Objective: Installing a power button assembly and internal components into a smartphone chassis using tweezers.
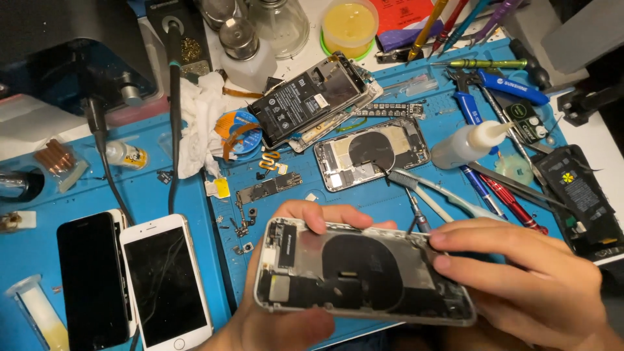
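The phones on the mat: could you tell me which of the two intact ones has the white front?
The white-fronted phone lies right of the black-fronted phone, nearer the left hand. Its dark screen looks cracked.
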